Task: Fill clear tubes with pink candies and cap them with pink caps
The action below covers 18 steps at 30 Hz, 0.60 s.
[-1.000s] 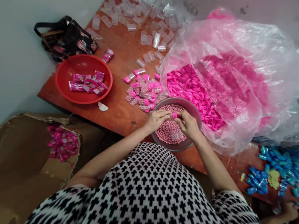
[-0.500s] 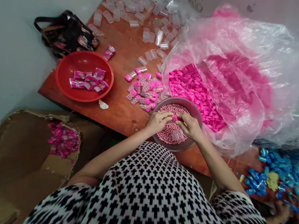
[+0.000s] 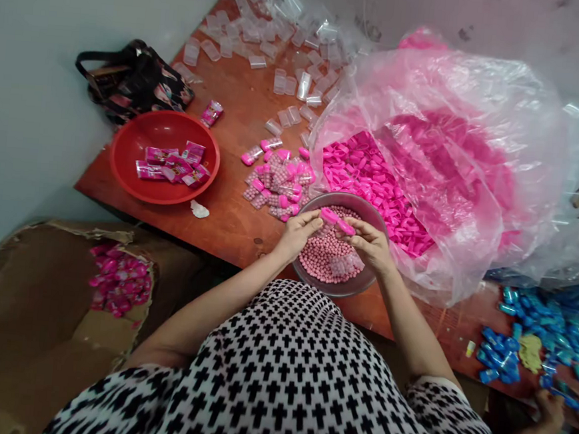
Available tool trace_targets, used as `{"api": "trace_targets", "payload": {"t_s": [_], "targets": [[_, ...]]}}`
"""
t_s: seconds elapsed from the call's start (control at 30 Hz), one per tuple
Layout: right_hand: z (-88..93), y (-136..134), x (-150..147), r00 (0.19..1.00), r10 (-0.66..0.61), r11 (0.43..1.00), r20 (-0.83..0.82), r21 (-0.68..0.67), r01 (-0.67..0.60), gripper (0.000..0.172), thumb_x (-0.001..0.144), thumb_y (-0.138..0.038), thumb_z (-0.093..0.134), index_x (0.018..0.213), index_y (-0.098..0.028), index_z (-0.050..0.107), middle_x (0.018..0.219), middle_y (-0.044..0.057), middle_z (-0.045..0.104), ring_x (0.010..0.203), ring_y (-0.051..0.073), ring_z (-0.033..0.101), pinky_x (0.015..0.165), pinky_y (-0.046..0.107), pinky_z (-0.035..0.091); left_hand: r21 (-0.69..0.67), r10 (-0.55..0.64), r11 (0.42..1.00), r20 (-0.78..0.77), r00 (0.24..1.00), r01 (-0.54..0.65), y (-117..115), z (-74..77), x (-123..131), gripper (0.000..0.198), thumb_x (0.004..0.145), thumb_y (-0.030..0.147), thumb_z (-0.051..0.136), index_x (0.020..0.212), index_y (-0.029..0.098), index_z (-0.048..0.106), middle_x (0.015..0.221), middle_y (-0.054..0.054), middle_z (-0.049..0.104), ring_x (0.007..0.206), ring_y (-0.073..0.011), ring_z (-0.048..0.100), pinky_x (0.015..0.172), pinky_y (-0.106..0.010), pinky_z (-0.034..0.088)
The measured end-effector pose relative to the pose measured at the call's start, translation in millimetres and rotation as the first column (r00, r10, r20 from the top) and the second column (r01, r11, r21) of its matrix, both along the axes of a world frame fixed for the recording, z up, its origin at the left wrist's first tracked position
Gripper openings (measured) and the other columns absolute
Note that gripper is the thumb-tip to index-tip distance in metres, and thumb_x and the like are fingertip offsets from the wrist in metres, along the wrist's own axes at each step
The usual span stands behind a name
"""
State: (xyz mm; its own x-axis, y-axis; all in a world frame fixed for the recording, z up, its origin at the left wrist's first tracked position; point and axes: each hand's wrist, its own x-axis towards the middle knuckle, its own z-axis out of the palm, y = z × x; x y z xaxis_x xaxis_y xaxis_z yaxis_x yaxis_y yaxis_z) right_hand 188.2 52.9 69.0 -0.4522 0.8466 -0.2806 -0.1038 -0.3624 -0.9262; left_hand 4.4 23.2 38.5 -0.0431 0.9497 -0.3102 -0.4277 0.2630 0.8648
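Observation:
Above a metal bowl of small pink balls, my two hands meet at a pink plastic flip-top cap. It shows as two pink halves spread apart side by side. My left hand pinches the left half, and my right hand has its fingertips on the right half. Whether a clear container hangs under the cap is hard to make out. On the balls in the bowl lies a clear container. Filled containers with pink caps are heaped just left of the bowl.
A big clear bag of pink caps spreads right of the bowl. Empty clear containers lie at the back. Leftward are a red bowl with packets and a handbag. Another person's hand is near blue pieces.
The cap, a small closed-looking piece between my fingertips before, now shows as two spread halves. My hands have moved slightly apart. The whole view has shifted a little.

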Motion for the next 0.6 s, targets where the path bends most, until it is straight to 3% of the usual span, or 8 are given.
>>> {"api": "trace_targets", "payload": {"t_s": [0.07,0.13,0.2,0.27,0.33,0.47,0.6], "targets": [[-2.2,-2,-2,0.994,-0.095,0.992,-0.062,-0.083,0.09,0.034,0.067,-0.04,0.078,0.096,-0.025,0.068,0.088,-0.001,0.071,0.077,0.015,0.067,0.084,0.038,0.053,0.076,-0.019,0.997,-0.131,0.991,0.029,-1,0.9,-3,0.034,0.072,0.04,0.07,0.097,0.017,0.072,0.099,-0.006,0.072,0.089,-0.0197,0.065,0.085,-0.033,0.05],[-2.8,-1,-7,0.989,-0.113,0.983,-0.098,-0.154,0.098,0.031,0.068,-0.043,0.076,0.09,-0.023,0.068,0.086,-0.001,0.07,0.078,0.015,0.066,0.082,0.037,0.054,0.176,-0.047,0.979,-0.283,0.958,0.099,-3,0.9,-6,0.028,0.075,0.038,0.067,0.094,0.018,0.074,0.099,-0.007,0.072,0.095,-0.0215,0.064,0.093,-0.037,0.047],[-1.2,1,-13,0.992,-0.019,0.965,-0.128,-0.261,-0.015,0.033,0.068,-0.044,0.075,0.09,-0.021,0.067,0.088,0.001,0.069,0.085,0.017,0.065,0.084,0.038,0.054,0.258,-0.056,0.951,-0.394,0.917,0.168,-6,0.3,-7,0.024,0.078,0.035,0.065,0.093,0.02,0.074,0.1,-0.007,0.072,0.1,-0.0215,0.063,0.097,-0.038,0.045],[1.6,1,-20,0.981,0.091,0.907,-0.169,-0.392,-0.152,0.033,0.07,-0.044,0.072,0.091,-0.02,0.066,0.087,0.002,0.069,0.09,0.018,0.064,0.086,0.041,0.053,0.298,-0.037,0.936,-0.45,0.892,0.19,-8,-0.2,-8,0.023,0.08,0.033,0.063,0.096,0.02,0.073,0.102,-0.007,0.07,0.102,-0.0205,0.062,0.097,-0.037,0.046],[3.6,0,-27,0.969,0.118,0.85,-0.218,-0.482,-0.212,0.029,0.071,-0.042,0.069,0.089,-0.019,0.065,0.082,0.002,0.069,0.091,0.018,0.064,0.087,0.042,0.053,0.307,-0.014,0.935,-0.474,0.881,0.18,-11,-0.4,-9,0.023,0.081,0.031,0.061,0.097,0.019,0.073,0.105,-0.008,0.069,0.103,-0.0203,0.062,0.096,-0.037,0.047],[-0.5,-5,-45,0.967,-0.013,0.849,-0.256,-0.514,-0.125,0.018,0.068,-0.033,0.068,0.077,-0.018,0.063,0.072,0.001,0.067,0.087,0.018,0.064,0.087,0.042,0.053,0.297,-0.016,0.935,-0.51,0.86,0.194,-14,0.7,-11,0.024,0.085,0.028,0.056,0.1,0.018,0.071,0.104,-0.008,0.07,0.103,-0.0201,0.062,0.096,-0.037,0.048],[-19.0,-17,-66,0.953,-0.202,0.813,-0.225,-0.581,0.035,0.013,0.067,-0.031,0.063,0.07,-0.019,0.061,0.065,0.001,0.066,0.081,0.018,0.064,0.082,0.041,0.055,0.254,-0.024,0.946,-0.57,0.821,0.204,-17,-5.6,-18,0.025,0.085,0.025,0.053,0.101,0.018,0.071,0.102,-0.007,0.071,0.099,-0.0197,0.064,0.094,-0.035,0.049]]}}
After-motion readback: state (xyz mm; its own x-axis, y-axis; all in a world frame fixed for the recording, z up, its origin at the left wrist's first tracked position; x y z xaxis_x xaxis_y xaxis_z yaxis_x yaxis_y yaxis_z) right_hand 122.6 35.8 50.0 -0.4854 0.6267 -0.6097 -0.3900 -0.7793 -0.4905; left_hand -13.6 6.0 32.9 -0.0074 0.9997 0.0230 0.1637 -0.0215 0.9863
